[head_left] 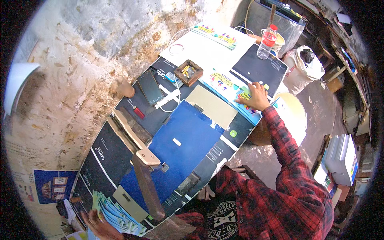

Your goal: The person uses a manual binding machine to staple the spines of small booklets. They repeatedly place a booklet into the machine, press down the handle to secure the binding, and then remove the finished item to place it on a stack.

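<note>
My right hand [256,97] reaches to the far right of the table, fingers apart, resting on a stack of colourful printed sheets [224,85]. Whether it pinches the top sheet is hard to make out. At the near left, my left hand [99,227] is beside a fanned pile of printed sheets [116,214], its fingers spread. Between the hands lies a flat blue board [180,140], with a beige card [212,105] at its far end and another beige card [130,204] at its near end. A wooden bar [148,188] crosses over the board's near left part.
On the table's far side are a smartphone [150,87], a white power strip [168,99], a red-handled screwdriver [138,112] and a wooden ashtray [189,73]. A red-capped bottle [267,42] stands at the back right. A round white tub [294,116] sits beside the table.
</note>
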`<state>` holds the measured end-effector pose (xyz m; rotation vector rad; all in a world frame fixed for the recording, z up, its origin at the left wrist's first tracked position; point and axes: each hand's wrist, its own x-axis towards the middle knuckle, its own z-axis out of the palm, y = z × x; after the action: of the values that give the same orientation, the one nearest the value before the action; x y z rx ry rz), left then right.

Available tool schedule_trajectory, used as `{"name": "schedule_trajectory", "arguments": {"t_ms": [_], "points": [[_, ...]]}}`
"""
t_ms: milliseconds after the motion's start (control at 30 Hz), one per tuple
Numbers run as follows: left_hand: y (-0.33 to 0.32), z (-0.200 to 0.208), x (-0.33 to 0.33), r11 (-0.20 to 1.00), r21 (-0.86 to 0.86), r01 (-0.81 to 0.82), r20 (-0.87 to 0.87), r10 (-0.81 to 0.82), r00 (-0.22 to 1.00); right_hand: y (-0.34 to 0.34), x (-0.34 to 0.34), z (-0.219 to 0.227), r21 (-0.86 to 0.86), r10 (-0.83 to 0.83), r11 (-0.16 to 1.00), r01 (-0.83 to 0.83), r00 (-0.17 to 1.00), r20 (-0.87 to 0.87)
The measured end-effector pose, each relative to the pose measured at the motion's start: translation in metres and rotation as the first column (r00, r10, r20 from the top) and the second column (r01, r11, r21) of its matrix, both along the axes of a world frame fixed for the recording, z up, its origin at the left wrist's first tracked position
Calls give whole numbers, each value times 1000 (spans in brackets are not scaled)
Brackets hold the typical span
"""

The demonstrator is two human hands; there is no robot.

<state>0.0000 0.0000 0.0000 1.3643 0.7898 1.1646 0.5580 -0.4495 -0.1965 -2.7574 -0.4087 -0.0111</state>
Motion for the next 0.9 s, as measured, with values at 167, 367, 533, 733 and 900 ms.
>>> {"name": "schedule_trajectory", "arguments": {"t_ms": [167,367,533,733,900], "points": [[-74,0,-91,924,153,-351,-565,373,736,4,-15,10,-110,2,994,10,995,101],[-164,62,-125,886,47,-461,-248,457,854,16,-12,15,-152,-27,988,31,999,30],[-177,54,-160,779,539,-321,-433,583,688,22,-13,17,-121,-66,990,66,998,6],[-198,63,-157,951,230,206,-806,67,588,22,5,13,-68,-108,993,99,983,-146],[-210,61,-186,719,-695,13,-464,-462,756,23,6,9,36,-121,991,131,973,-195]]}}
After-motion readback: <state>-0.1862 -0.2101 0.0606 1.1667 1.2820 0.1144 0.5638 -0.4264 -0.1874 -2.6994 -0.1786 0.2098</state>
